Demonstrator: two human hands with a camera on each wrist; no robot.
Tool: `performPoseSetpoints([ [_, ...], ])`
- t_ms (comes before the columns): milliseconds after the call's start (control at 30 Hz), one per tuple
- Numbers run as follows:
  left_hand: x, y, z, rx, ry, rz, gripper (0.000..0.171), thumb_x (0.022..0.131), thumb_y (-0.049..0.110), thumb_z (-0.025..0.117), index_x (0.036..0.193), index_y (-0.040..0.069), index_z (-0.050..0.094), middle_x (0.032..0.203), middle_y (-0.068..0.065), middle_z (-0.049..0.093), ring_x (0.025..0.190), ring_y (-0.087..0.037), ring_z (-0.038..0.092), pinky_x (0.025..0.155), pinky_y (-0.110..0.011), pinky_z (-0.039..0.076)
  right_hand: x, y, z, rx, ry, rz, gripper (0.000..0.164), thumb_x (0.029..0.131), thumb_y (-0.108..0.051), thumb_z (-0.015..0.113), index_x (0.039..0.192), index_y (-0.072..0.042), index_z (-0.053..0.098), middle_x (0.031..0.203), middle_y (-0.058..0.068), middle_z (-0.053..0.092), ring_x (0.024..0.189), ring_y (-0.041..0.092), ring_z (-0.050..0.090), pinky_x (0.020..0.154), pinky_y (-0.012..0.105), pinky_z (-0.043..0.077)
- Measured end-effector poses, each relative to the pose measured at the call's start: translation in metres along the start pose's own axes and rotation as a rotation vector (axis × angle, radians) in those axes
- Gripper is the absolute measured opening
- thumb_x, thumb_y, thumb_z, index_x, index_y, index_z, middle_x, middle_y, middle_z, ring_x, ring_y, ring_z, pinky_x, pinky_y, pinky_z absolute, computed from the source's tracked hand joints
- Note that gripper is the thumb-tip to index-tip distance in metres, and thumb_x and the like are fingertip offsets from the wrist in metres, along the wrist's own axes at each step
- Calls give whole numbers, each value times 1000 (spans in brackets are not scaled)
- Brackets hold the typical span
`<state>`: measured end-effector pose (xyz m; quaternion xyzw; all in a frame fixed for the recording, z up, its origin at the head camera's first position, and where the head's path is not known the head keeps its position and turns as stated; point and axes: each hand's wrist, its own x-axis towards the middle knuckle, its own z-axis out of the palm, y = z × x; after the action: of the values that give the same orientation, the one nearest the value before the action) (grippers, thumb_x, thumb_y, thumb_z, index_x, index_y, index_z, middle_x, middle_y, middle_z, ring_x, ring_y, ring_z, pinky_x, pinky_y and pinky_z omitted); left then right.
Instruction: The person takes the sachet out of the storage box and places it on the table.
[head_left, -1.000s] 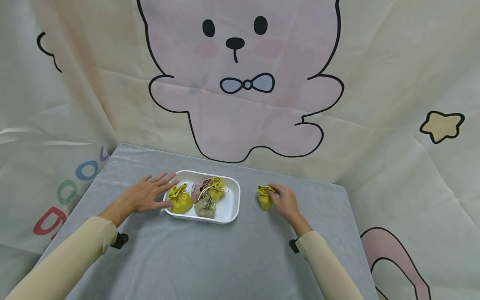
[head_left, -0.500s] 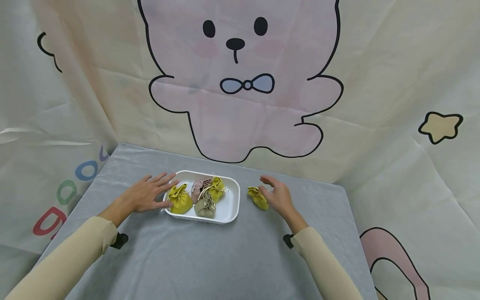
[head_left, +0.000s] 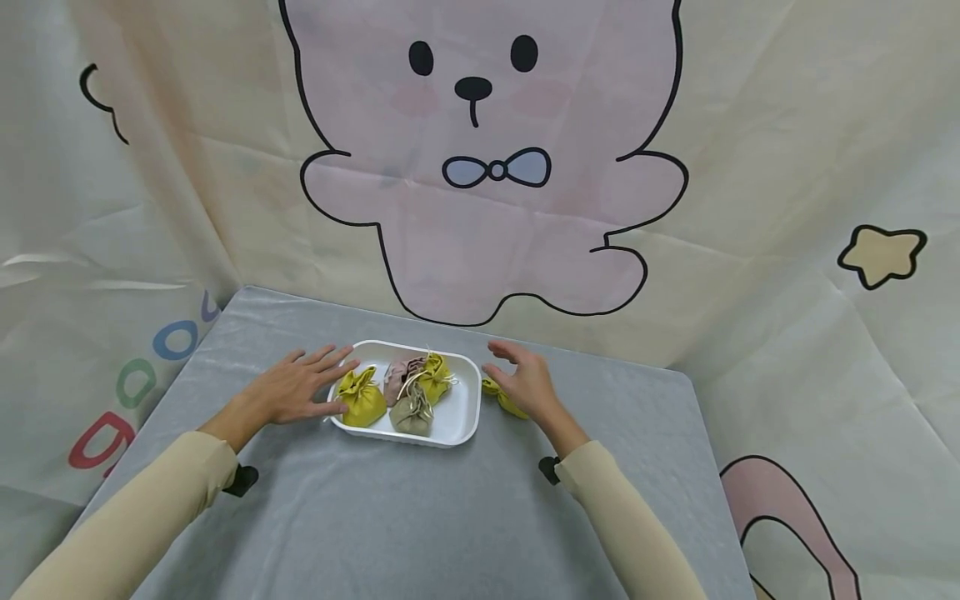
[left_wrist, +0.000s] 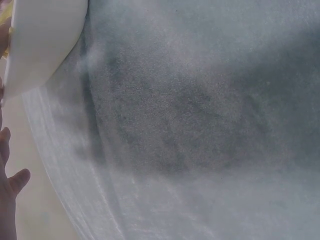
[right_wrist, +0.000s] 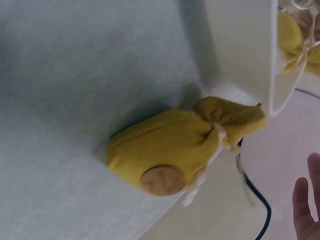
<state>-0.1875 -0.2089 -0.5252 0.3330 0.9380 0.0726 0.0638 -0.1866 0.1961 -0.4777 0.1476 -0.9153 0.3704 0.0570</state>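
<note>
My left hand (head_left: 291, 390) has its fingers spread at the left end of the white tray (head_left: 459, 421), fingertips by the rim and a yellow drawstring pouch (head_left: 364, 403). Also in the tray are a pinkish pouch (head_left: 394, 382), a second yellow pouch (head_left: 437, 382) and an olive-grey pouch (head_left: 411, 415). Just outside the tray's right end, another yellow pouch (right_wrist: 155, 145) lies on its side, with a round brown patch. Over it, partly hiding it in the head view, is my right hand (head_left: 525, 385), fingers loosely extended and holding nothing.
Grey cloth covers the table (head_left: 420, 517). Behind it hangs a pale curtain (head_left: 735, 208) printed with a bear, close to the table's far edge. A dark cord (right_wrist: 260, 195) shows past the pouch in the right wrist view.
The right hand has let go of the yellow pouch, which now lies tipped over nearer the tray. That hand has moved left toward the tray's right end. The left hand has stayed put.
</note>
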Motion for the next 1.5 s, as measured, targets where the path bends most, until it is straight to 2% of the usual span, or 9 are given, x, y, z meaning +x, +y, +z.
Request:
performPoseSetpoints([
  [200,0,0,0,0,-3,1,82,93,67,52,156,16,36,163,-11,25,146,-41,27,108,-68,27,8,-12,12,43,-72,35,42,90,-20,76,128,-8,66,123,6,69,110,20,68,98,40,51],
  [400,0,-1,0,-1,-9,-1,82,93,67,51,156,17,35,164,-10,24,147,-40,26,108,-69,27,14,-18,24,49,-104,-23,45,89,-20,77,130,-5,65,122,9,70,110,22,68,97,40,51],
  [600,0,0,1,-6,-11,-8,83,93,68,51,156,17,35,164,-10,24,147,-40,26,108,-69,26,18,-25,34,101,-124,-85,50,85,-14,80,130,2,63,121,14,70,110,27,68,98,41,51],
  [733,0,-1,1,-9,-12,-10,83,93,68,50,156,17,34,164,-10,24,147,-40,26,109,-69,25,20,-26,40,92,-149,-104,52,84,-15,81,131,0,63,120,13,70,109,26,69,98,40,51],
  [1067,0,-1,1,-4,-6,-6,83,93,68,50,156,17,35,163,-10,24,147,-40,26,109,-68,26,26,-31,52,50,-268,11,52,88,-24,78,134,-6,62,131,9,65,114,22,66,100,37,49],
  [1500,0,-1,1,-1,0,-3,84,93,68,51,157,17,34,164,-10,24,147,-39,26,109,-68,26,31,-35,64,-4,-299,35,52,87,-19,78,134,-4,62,128,10,67,113,24,66,103,40,46],
])
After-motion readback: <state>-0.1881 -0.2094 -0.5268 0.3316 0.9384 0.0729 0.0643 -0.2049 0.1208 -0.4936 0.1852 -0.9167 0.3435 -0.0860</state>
